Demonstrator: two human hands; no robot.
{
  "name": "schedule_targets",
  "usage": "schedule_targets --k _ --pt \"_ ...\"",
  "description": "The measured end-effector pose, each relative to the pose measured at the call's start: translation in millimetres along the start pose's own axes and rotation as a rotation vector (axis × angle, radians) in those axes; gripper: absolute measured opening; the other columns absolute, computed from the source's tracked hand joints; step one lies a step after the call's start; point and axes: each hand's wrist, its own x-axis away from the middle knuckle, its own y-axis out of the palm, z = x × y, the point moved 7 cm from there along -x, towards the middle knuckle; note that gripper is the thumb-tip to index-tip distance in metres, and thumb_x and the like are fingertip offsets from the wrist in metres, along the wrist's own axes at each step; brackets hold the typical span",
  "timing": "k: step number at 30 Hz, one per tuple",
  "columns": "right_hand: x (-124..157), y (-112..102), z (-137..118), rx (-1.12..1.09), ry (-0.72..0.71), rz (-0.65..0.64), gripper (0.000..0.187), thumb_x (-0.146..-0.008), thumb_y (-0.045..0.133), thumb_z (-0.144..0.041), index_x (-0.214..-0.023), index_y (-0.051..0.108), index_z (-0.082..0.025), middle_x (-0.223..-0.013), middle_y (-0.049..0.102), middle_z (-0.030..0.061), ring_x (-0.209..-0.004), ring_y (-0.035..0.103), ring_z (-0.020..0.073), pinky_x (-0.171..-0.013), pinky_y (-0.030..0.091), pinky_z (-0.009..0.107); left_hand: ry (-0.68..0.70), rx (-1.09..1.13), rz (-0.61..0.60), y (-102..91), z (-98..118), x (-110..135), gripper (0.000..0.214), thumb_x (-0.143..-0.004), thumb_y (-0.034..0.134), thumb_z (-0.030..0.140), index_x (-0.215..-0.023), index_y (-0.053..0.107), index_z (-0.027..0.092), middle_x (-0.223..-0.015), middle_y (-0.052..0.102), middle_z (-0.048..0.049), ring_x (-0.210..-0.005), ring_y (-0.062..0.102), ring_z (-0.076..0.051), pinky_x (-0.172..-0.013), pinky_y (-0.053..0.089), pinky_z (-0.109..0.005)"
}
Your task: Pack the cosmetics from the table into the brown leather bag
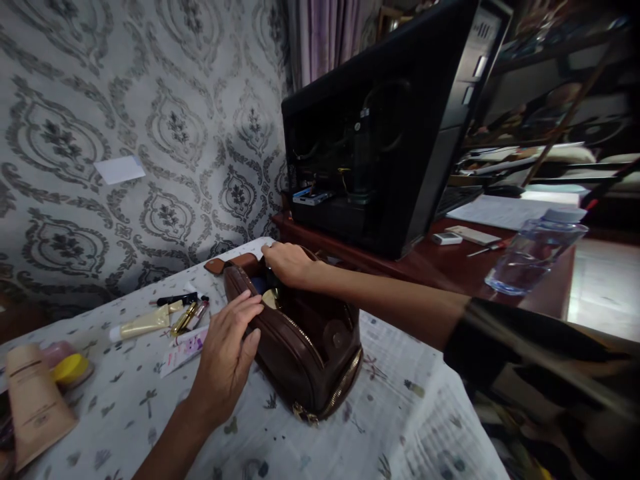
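A brown zippered cosmetic bag [295, 363] stands on the patterned cloth with its mouth open. My left hand [227, 350] lies against the bag's left side, fingers stretched toward the zipper rim and the thumb apart. Over the far end of the opening, my right hand [290, 263] has its fingers curled down; a dark shape shows beneath them, but what they grip is hidden. Inside the bag, a round gold-coloured item [271, 299] is partly visible. Left of the bag lie a cream tube [145, 325], a gold lipstick-like tube [184, 320] and a white-and-pink packet [184, 350].
A large beige tube [37, 403] and a yellow-lidded jar [71, 369] are at the left on the cloth [120, 413]. Behind the bag, a black computer case [370, 153] stands on a reddish desk. A water bottle [535, 253] leans at the right.
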Motion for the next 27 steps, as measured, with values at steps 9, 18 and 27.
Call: schedule_targets --k 9,18,27 --pt "8.9 -24.7 -3.9 0.237 -0.090 0.153 0.026 -0.096 0.056 -0.026 -0.116 0.068 -0.013 -0.130 0.054 0.0204 -0.121 0.054 0.0320 -0.091 0.050 0.038 0.026 -0.012 0.017 -1.8 2.0 0.0 0.028 -0.103 0.044 0.025 -0.128 0.055 0.025 -0.137 0.065 -0.0069 -0.139 0.050 -0.022 -0.113 0.043 -0.042" --pt "6.0 -33.0 14.5 0.108 0.049 0.106 0.055 -0.092 0.066 -0.037 -0.141 0.051 -0.017 -0.131 0.056 0.0179 -0.121 0.054 0.0314 -0.098 0.044 0.041 0.042 -0.025 0.033 -3.2 3.2 1.4 0.029 -0.102 0.045 0.025 -0.130 0.053 0.026 -0.137 0.065 -0.0064 -0.138 0.051 -0.023 -0.110 0.046 -0.042" --pt "5.8 -28.7 12.8 0.063 -0.021 0.052 0.026 -0.096 0.060 -0.024 -0.116 0.075 -0.021 -0.125 0.064 0.0124 -0.119 0.057 0.0275 -0.097 0.044 0.036 0.037 -0.005 0.022 -0.3 0.1 1.3 0.031 -0.103 0.044 0.024 -0.132 0.052 0.025 -0.139 0.063 -0.0068 -0.140 0.049 -0.022 -0.114 0.042 -0.043"
